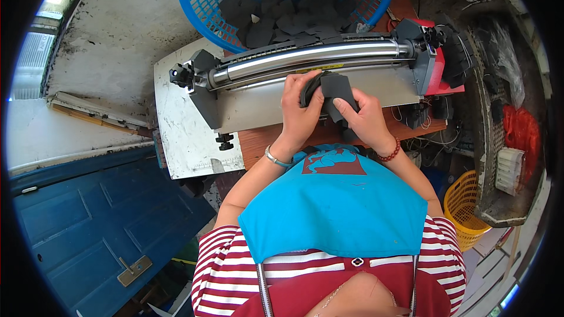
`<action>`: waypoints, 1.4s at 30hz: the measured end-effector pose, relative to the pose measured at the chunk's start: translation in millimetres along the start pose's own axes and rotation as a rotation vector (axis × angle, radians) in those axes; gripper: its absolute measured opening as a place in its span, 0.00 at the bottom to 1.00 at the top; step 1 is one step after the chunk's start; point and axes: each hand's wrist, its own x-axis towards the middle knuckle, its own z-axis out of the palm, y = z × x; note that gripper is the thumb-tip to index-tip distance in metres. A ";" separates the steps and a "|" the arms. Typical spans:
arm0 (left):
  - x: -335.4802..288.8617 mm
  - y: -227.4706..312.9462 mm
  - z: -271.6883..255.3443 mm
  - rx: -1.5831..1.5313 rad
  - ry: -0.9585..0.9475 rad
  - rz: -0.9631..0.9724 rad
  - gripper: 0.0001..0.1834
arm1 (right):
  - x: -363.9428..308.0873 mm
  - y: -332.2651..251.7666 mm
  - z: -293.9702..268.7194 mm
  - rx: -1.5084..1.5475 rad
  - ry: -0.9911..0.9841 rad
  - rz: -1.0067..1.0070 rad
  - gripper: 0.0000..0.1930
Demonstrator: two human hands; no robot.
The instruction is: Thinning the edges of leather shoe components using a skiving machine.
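Just in front of the steel roller (311, 58), both forearms (249, 182) angled inward from below. The left hand (301, 108) was clamped on a bundle of dark grey pieces (339, 91); the right hand (368, 118) gripped its other side, thumb on top. Behind the roller, a blue basket (200, 9) held a heap of similar pieces (308, 16); a yellow basket (467, 236) stood at right.

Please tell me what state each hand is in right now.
Left hand: closed, holding a bunch of dark pieces.
Right hand: partly closed, thumb pressing on a flat dark grey piece.
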 end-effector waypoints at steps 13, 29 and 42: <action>-0.7 8.3 -15.8 -0.461 0.018 -0.579 0.18 | 11.3 27.8 -52.3 -0.043 -0.151 0.338 0.14; -7.1 -9.6 -16.5 -0.334 -0.033 -0.394 0.19 | 28.3 20.4 -37.5 -0.039 -0.258 0.266 0.17; -3.5 3.5 -17.4 -0.437 -0.054 -0.559 0.21 | 35.5 15.8 -23.9 -0.211 -0.185 0.188 0.22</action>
